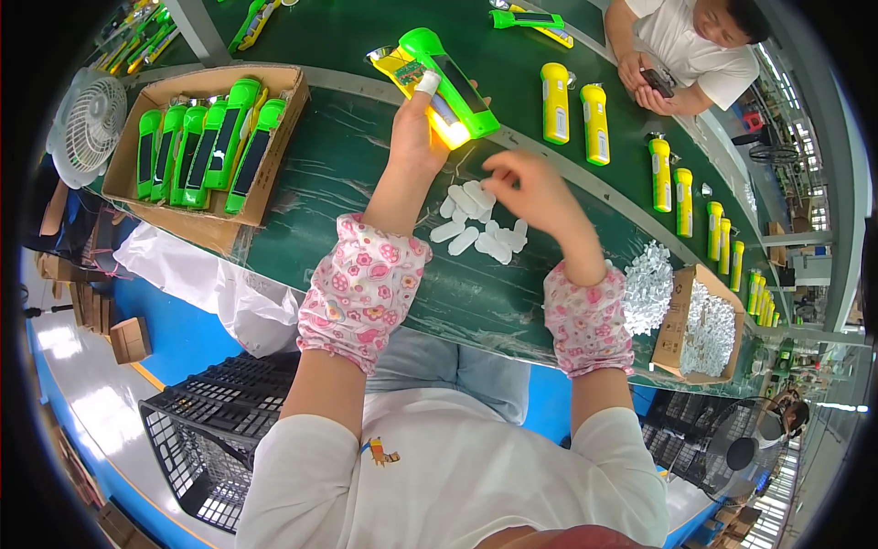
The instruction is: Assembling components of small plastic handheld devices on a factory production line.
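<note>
flashlight (463, 90), slanting upper left to lower right, sat snug in the left hand's (416, 139) grip, up and left of the right hand (535, 190); that one hovered half-curled by white oval pieces (472, 199), hold impossible to tell! farther left, a carton (183, 226).

My camera puts me in a factory assembly shop. I can tell by the long green surface (315, 151) curving away to the right, lined with yellow flashlights (555, 105), and by an opened flashlight (457, 91) with its circuit board (408, 73) bared. I also see a cardboard box (280, 169) of green flashlights (169, 151), heaped silvery parts (648, 288), black plastic crates (219, 389), fans (93, 119), a blue-painted floor (174, 320) and a co-worker (681, 46) across from me.
</note>
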Demonstrator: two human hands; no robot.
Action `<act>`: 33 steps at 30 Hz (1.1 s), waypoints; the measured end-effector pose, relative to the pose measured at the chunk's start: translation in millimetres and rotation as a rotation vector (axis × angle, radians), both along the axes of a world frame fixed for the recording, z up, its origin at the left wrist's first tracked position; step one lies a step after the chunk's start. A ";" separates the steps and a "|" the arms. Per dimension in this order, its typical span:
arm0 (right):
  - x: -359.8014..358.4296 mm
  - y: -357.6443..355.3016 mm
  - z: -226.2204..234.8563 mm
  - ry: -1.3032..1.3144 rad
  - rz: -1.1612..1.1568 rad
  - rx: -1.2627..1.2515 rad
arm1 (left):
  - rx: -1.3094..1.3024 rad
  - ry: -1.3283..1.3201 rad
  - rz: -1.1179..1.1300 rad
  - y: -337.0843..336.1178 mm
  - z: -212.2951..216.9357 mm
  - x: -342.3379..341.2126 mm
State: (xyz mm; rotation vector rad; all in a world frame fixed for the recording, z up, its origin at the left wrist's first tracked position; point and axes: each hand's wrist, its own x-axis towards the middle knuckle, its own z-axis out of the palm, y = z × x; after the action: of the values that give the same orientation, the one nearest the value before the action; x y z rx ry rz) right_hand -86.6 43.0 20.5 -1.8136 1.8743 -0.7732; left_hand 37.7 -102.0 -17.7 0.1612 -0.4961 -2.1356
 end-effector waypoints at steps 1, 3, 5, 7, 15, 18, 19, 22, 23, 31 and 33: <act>5.4 3.1 -2.3 0.103 -0.011 0.012 | 0.003 -0.010 -0.016 1.7 1.6 -2.0; 13.3 4.9 -10.8 0.233 -0.049 0.026 | 0.032 0.049 -0.068 6.0 2.4 -2.7; 11.4 3.7 -20.8 0.209 -0.080 0.041 | 0.048 0.052 -0.120 11.1 -2.6 -6.3; 11.7 1.2 -24.9 0.153 -0.046 0.037 | 0.003 0.025 -0.112 14.1 -8.0 -3.7; 15.2 1.5 -24.6 0.067 -0.124 0.089 | 0.001 0.106 -0.147 21.7 0.5 -2.0; 10.7 -1.6 -27.2 0.068 -0.118 0.109 | -0.061 0.193 -0.201 21.4 -1.7 -5.1; 10.5 -2.5 -26.5 0.017 -0.117 0.165 | -0.067 0.197 -0.205 21.8 -2.4 -5.9; 16.5 -2.4 -21.0 0.051 -0.174 0.169 | -0.081 0.166 -0.225 21.0 0.3 -5.4; 17.0 -2.0 -22.0 0.049 -0.176 0.171 | -0.080 0.165 -0.226 21.2 1.6 -5.0; 15.3 0.4 -21.6 0.055 -0.181 0.159 | -0.030 0.201 -0.234 23.9 10.0 -4.4; 17.8 3.9 -12.9 0.078 -0.142 0.166 | -0.044 0.193 -0.250 20.6 3.2 -3.6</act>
State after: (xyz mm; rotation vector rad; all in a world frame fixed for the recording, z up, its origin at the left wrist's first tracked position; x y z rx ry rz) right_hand -68.8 46.9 7.6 -1.6450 2.0695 -0.5807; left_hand 34.0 -81.4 -14.4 -0.1385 -0.4682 -2.3515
